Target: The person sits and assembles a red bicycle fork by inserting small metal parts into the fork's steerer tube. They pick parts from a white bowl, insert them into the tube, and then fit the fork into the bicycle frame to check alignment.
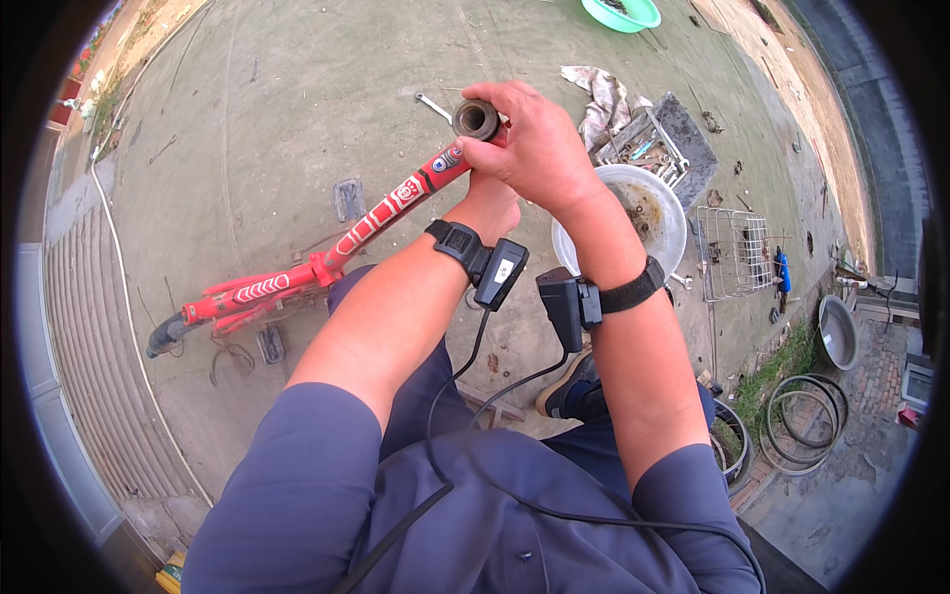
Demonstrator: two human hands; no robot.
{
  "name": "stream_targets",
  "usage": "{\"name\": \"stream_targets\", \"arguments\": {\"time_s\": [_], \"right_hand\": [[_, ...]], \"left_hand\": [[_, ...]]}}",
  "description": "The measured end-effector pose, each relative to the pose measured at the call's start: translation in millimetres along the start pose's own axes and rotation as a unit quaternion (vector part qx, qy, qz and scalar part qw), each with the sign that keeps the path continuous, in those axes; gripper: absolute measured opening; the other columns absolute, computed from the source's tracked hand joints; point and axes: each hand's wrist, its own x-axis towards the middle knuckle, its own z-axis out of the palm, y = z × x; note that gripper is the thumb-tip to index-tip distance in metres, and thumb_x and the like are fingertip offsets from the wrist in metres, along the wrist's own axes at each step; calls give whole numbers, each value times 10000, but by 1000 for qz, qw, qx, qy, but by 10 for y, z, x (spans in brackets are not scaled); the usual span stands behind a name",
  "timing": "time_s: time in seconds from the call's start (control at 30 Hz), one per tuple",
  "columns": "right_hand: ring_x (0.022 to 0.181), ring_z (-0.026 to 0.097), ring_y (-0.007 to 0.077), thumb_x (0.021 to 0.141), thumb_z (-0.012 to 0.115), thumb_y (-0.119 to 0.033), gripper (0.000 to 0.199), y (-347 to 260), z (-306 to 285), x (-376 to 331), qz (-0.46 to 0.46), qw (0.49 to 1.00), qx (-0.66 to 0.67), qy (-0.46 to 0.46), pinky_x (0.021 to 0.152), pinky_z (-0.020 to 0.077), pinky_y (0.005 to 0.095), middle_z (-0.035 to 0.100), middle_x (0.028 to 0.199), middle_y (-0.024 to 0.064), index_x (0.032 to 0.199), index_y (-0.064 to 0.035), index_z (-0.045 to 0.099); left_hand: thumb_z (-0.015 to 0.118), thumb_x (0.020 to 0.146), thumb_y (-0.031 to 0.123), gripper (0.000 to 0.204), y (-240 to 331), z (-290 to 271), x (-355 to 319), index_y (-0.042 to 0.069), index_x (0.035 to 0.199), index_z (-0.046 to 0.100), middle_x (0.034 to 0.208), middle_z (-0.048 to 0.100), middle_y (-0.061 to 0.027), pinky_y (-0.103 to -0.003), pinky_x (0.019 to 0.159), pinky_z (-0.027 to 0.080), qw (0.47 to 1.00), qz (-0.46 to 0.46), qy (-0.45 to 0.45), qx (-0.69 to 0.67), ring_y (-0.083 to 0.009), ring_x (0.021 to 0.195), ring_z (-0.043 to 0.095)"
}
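Observation:
A red bicycle frame [381,213] with white markings slants from the lower left up toward my hands. At its upper end is a dark, round metal bearing cup [476,120], its hollow opening facing up. My right hand [534,148] is closed on this cup, thumb on the near side and fingers over the far side. Below it, my left hand [495,205] is curled around the upper end of the frame; its fingers are mostly hidden by the frame and my right hand. A wrench [432,108] lies on the ground just beyond the cup.
A white basin [676,220] stands right of my hands, with a grey tool tray [700,163] and a stained rag [597,99] behind it. Farther right lies a wire basket [734,259]. A green basin [638,14] is at the far edge; tyres [772,436] lie lower right.

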Motion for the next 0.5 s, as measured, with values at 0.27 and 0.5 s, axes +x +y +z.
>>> {"name": "stream_targets", "arguments": {"time_s": [0.27,0.5], "right_hand": [[990,708,342,715,890,-268,592,-1,55,-23,49,999,14,18,851,581,420,711,1097,130,1231,-85,666],[981,710,333,736,846,-284,520,21,47,-25,-5,999,-30,27,850,582,420,718,1099,121,1186,-79,684]], "left_hand": [[723,956,172,320,9,6,14,123,1221,551,1135,611,-14,-333,868,520,1000,6,-3,1,-130,1029,601],[725,956,174,323,3,3,17,126,1220,546,1141,605,-10,-334,874,517,1000,7,-1,2,-127,1037,595]]}}
